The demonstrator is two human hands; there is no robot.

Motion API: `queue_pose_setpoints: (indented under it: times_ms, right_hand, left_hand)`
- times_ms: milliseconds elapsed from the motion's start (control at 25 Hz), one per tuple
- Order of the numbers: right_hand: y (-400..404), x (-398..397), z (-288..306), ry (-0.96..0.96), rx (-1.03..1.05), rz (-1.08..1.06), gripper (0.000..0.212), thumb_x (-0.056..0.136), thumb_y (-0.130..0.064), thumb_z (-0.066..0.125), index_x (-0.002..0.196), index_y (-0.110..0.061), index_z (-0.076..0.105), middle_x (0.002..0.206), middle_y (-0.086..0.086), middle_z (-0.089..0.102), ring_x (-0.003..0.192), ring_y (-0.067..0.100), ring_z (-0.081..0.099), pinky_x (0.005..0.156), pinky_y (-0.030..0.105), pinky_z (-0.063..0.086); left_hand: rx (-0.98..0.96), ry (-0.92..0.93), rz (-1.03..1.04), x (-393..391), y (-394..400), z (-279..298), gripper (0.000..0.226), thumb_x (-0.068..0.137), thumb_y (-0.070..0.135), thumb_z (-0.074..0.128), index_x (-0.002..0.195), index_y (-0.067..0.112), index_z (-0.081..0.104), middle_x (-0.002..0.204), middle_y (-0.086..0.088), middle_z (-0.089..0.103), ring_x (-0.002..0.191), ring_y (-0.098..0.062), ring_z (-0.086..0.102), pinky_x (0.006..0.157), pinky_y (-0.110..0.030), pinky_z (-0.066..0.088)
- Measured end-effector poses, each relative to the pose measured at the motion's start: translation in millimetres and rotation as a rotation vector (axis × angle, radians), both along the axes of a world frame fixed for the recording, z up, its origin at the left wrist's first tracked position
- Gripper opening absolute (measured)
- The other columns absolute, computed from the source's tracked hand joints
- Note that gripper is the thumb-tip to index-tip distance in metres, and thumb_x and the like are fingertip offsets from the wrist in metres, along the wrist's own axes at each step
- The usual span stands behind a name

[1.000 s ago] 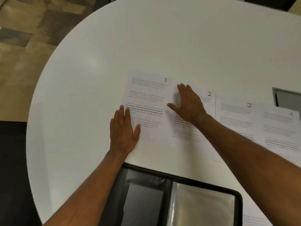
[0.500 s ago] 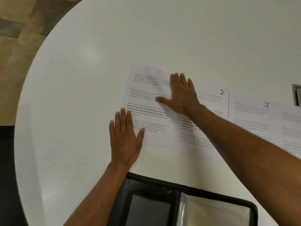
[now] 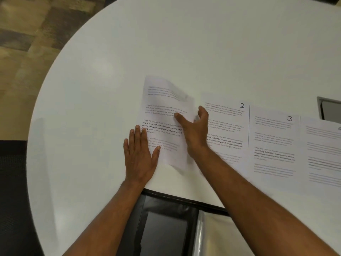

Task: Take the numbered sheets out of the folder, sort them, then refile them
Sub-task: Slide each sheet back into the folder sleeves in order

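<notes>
Sheet 1 (image 3: 162, 115) lies on the white table (image 3: 166, 43), its right edge lifted and curled. My right hand (image 3: 193, 132) pinches that raised edge between thumb and fingers. My left hand (image 3: 140, 154) lies flat with straight fingers on the sheet's lower left corner and the table. Sheet 2 (image 3: 227, 126), sheet 3 (image 3: 273, 145) and a further sheet (image 3: 324, 154) lie in a row to the right. The open black folder (image 3: 166, 224) with clear sleeves (image 3: 212, 235) sits at the near edge, between my forearms.
A dark rectangular hatch (image 3: 330, 108) is set into the table at the far right. The table's curved edge runs along the left, with patterned carpet (image 3: 24, 43) beyond it and a dark chair (image 3: 13, 182) at the lower left.
My right hand slid from sheet 2 onto sheet 1, then curled around its right edge and lifted it. My left hand stayed pressed on the lower left corner.
</notes>
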State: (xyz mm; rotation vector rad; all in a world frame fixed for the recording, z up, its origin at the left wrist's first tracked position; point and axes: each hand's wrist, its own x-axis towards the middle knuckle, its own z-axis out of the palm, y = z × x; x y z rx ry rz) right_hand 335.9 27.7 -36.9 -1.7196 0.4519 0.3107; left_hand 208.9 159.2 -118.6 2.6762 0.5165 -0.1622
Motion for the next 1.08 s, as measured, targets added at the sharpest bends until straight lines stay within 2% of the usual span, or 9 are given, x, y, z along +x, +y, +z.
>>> queue_pose_setpoints:
  times_ms: [40, 120, 240, 320, 560, 720, 840, 1000, 1080]
  right_hand:
    - [-0.4, -6.1, 2.3, 0.058, 0.072, -0.085, 0.092, 0.081, -0.027, 0.087, 0.154, -0.023, 0.032, 0.15, -0.005, 0.041, 0.11, -0.001, 0.054, 0.096, 0.018, 0.045]
    - [-4.4, -15.2, 3.6, 0.138, 0.136, -0.129, 0.077, 0.082, -0.024, 0.086, 0.145, -0.02, 0.043, 0.14, -0.002, 0.055, 0.112, 0.007, 0.06, 0.099, 0.029, 0.051]
    - [-16.4, -21.7, 7.3, 0.107, -0.023, 0.104, 0.026, 0.09, -0.019, 0.076, 0.114, -0.02, 0.068, 0.108, -0.005, 0.075, 0.097, 0.015, 0.072, 0.093, 0.044, 0.06]
    - [-27.1, -23.7, 18.0, 0.077, -0.071, 0.164, 0.016, 0.093, -0.018, 0.071, 0.108, -0.022, 0.072, 0.104, -0.007, 0.076, 0.094, 0.015, 0.073, 0.09, 0.043, 0.061]
    - [-90.4, -53.9, 49.4, 0.19, 0.145, 0.035, 0.014, 0.095, -0.014, 0.071, 0.106, -0.023, 0.071, 0.106, -0.004, 0.076, 0.097, 0.019, 0.074, 0.073, 0.032, 0.063]
    - [-148.0, -98.2, 75.7, 0.232, 0.21, 0.022, 0.019, 0.095, -0.015, 0.071, 0.113, -0.02, 0.072, 0.108, -0.001, 0.078, 0.091, 0.015, 0.075, 0.065, 0.025, 0.06]
    - [-193.0, -139.4, 93.2, 0.253, 0.224, 0.015, 0.021, 0.095, -0.016, 0.071, 0.116, -0.018, 0.072, 0.108, 0.0, 0.079, 0.087, 0.014, 0.076, 0.064, 0.026, 0.058]
    - [-246.8, -194.7, 107.6, 0.258, 0.249, 0.023, 0.027, 0.094, -0.017, 0.073, 0.121, -0.016, 0.071, 0.109, 0.003, 0.078, 0.091, 0.019, 0.076, 0.069, 0.031, 0.06]
    - [-270.8, -222.2, 112.9, 0.262, 0.283, 0.017, 0.032, 0.092, -0.019, 0.075, 0.124, -0.014, 0.07, 0.113, 0.005, 0.077, 0.099, 0.024, 0.075, 0.078, 0.035, 0.06]
  left_hand:
    - [-0.004, 0.009, 0.003, -2.6, -1.0, 1.0, 0.083, 0.099, 0.064, 0.017, 0.164, 0.014, 0.005, 0.172, -0.006, -0.004, 0.158, -0.023, -0.006, 0.128, -0.045, -0.004]
    - [-0.018, 0.033, 0.005, -6.7, -2.1, 5.1, 0.082, 0.1, 0.061, 0.022, 0.164, 0.013, 0.005, 0.172, -0.006, -0.005, 0.158, -0.024, -0.007, 0.127, -0.045, -0.005]
    - [-0.069, 0.039, 0.013, -11.8, -4.2, 16.6, 0.075, 0.105, 0.052, 0.035, 0.163, 0.012, 0.01, 0.172, -0.008, -0.002, 0.158, -0.027, -0.001, 0.128, -0.046, 0.0]
    - [-0.144, 0.02, 0.052, -14.4, -6.8, 27.5, 0.073, 0.106, 0.048, 0.04, 0.163, 0.012, 0.013, 0.172, -0.008, 0.001, 0.158, -0.026, 0.006, 0.128, -0.045, 0.006]
    - [-0.419, -0.04, 0.257, -30.7, -33.9, 69.1, 0.064, 0.106, 0.048, 0.041, 0.16, 0.015, 0.026, 0.166, -0.005, 0.025, 0.151, -0.021, 0.027, 0.124, -0.042, 0.024]
    - [-0.729, -0.069, 0.476, -45.0, -66.7, 107.8, 0.044, 0.105, 0.048, 0.046, 0.143, 0.025, 0.048, 0.133, 0.0, 0.062, 0.102, -0.02, 0.069, 0.087, -0.034, 0.052]
    - [-1.066, 0.044, 0.654, -73.2, -95.3, 134.2, 0.031, 0.105, 0.044, 0.051, 0.127, 0.023, 0.056, 0.113, -0.002, 0.07, 0.076, -0.024, 0.073, 0.074, -0.04, 0.06]
    - [-0.985, 0.13, 0.516, -132.4, -134.6, 146.3, 0.025, 0.103, 0.045, 0.055, 0.115, 0.024, 0.064, 0.108, 0.001, 0.069, 0.094, -0.02, 0.067, 0.077, -0.032, 0.055]
    - [-1.052, 0.209, 0.447, -161.3, -154.7, 152.8, 0.024, 0.103, 0.048, 0.054, 0.11, 0.027, 0.063, 0.113, -0.002, 0.071, 0.097, -0.022, 0.068, 0.081, -0.034, 0.055]
